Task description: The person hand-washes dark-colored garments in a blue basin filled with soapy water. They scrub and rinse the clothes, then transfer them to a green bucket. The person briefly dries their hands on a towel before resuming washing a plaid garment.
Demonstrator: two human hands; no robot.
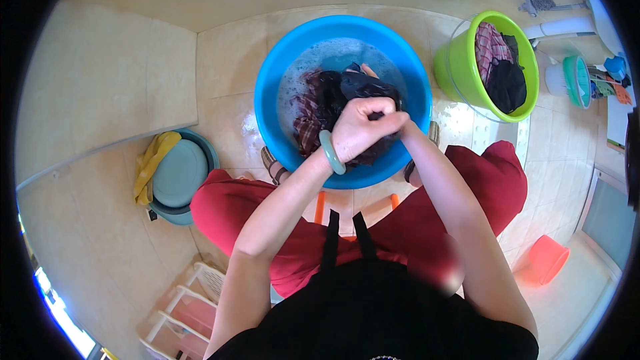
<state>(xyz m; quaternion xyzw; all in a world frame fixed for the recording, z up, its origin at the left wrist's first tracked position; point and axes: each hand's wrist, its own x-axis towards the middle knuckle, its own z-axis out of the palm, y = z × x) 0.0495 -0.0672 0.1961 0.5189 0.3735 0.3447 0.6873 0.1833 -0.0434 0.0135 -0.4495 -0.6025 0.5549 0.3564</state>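
The left grip is curled nearly closed, dark cloth bunched under it and showing through the loop of thumb and finger. The right grip is mostly hidden behind cloth and the left one; only a fingertip or two show, so I cannot tell how far it is closed or what it holds.

The blue tub sits on the tiled floor, sudsy water filling its far and left parts. The green bucket stands off its right edge, cloth inside. In the tub, the dark cloth lies right of centre, with plaid cloth beside it, nearer the left edge; the pile reaches toward the near rim.

A sharp lift or tug could slop suds over that near rim, leaving the floor slick by the sandals. Wet folds look slippery and may slide out of a loose hold. The bangle, close above the near rim, could knock it if the left wrist drops.
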